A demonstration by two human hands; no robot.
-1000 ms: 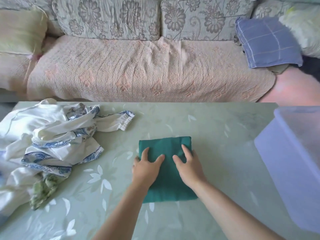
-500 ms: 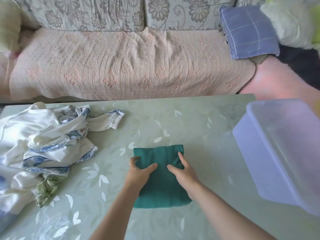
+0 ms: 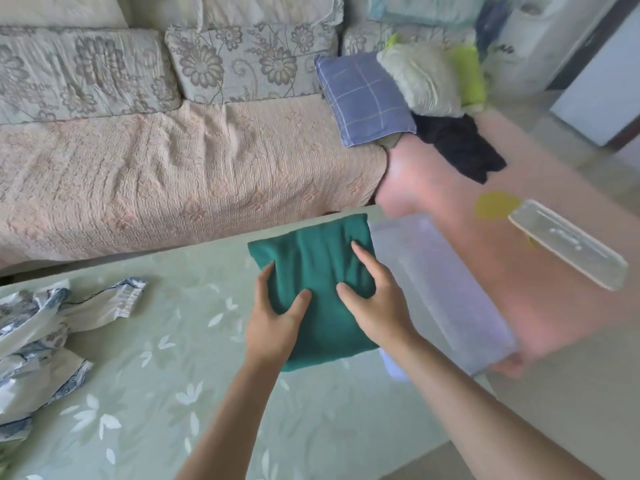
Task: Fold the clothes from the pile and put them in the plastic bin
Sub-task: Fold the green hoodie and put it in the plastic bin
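The folded green cloth (image 3: 313,261) is lifted off the table, held between both hands just left of the plastic bin. My left hand (image 3: 277,318) grips its left side with the thumb on top. My right hand (image 3: 375,301) grips its right side, thumb on top and fingers under the cloth. The clear plastic bin (image 3: 446,292) stands at the table's right end, its near wall right beside the cloth. The pile of white and blue patterned clothes (image 3: 38,337) lies at the table's left edge, partly out of frame.
The table carries a pale green cloth with white leaf print (image 3: 166,393). Behind it runs a sofa with a peach cover (image 3: 166,181), floral cushions, a blue checked pillow (image 3: 363,98) and dark clothing (image 3: 457,143). The bin's lid (image 3: 568,244) lies beyond the bin at right.
Both hands have lifted the green cloth off the table and carried it right to the bin's edge. The view has swung right, so the pile sits further left.
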